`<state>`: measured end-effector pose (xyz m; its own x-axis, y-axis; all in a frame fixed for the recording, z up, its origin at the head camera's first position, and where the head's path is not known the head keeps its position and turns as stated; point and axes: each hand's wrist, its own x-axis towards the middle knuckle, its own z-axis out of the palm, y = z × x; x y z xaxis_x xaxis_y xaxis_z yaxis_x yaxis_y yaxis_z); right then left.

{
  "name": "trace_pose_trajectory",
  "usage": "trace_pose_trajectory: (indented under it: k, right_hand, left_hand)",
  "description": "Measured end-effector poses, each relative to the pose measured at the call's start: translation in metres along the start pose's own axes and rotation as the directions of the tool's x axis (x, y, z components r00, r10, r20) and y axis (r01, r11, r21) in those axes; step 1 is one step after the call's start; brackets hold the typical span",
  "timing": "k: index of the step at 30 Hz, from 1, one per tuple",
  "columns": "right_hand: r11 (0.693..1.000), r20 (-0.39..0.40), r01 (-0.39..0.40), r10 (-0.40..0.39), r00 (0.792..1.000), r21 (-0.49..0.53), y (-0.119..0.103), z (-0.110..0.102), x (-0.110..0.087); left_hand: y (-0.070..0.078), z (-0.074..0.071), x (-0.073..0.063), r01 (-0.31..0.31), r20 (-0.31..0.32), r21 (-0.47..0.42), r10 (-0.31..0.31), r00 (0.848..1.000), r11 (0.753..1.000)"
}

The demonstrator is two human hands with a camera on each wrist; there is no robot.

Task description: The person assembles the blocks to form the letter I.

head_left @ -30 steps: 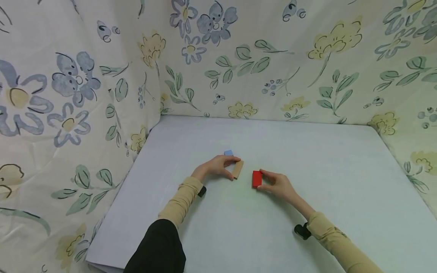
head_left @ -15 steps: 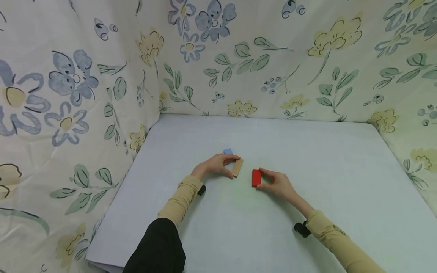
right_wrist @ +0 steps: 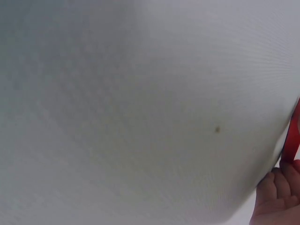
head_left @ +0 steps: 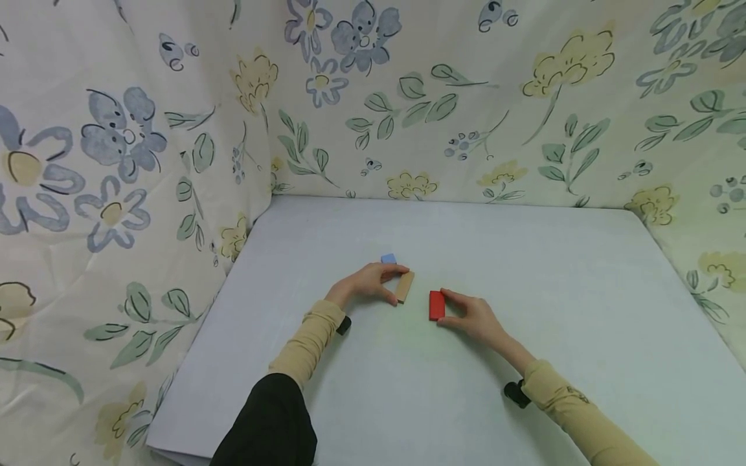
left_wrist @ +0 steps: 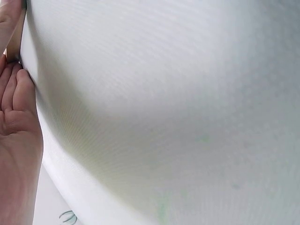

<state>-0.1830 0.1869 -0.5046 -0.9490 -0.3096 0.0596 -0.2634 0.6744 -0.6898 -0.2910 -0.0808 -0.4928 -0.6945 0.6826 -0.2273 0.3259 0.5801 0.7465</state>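
Observation:
In the head view my left hand (head_left: 367,282) pinches a tan wooden block (head_left: 405,287) by its two ends, thumb at the near end and fingers at the far one. To the right, a red block (head_left: 436,305) is gripped the same way by my right hand (head_left: 474,317). A gap of table separates the two blocks. Just beyond the left fingers lies a small blue block (head_left: 388,258), partly hidden by that hand. The left wrist view catches only a sliver of the tan block (left_wrist: 15,40); at the right wrist view's edge shows the red block (right_wrist: 292,138).
A white-covered table (head_left: 373,401) spreads under both hands. Floral curtains (head_left: 408,116) hang behind it and along the sides. Each wrist wears a small black camera, such as the right wrist camera (head_left: 516,393).
Both hands and the blocks stay practically where they were. The whole head view has shifted very slightly.

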Motion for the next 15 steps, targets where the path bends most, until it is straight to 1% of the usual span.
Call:
trace_pose_trajectory:
  k: [9, 15]
  right_hand:
    - [1.000, -0.006, 0.007, -0.007, 1.000, -0.026, -0.0001, 0.0016, -0.0018]
    - [0.998, -0.005, 0.054, -0.055, 0.998, -0.044, 0.0016, 0.0025, -0.0026]
  left_hand:
    - [0.0036, -0.0005, -0.0022, 0.009, 0.002, 0.004, -0.009, 1.000, 1.000]
    - [0.0028, 0.0000, -0.0021, 0.005, 0.004, -0.002, -0.005, 1.000, 1.000]
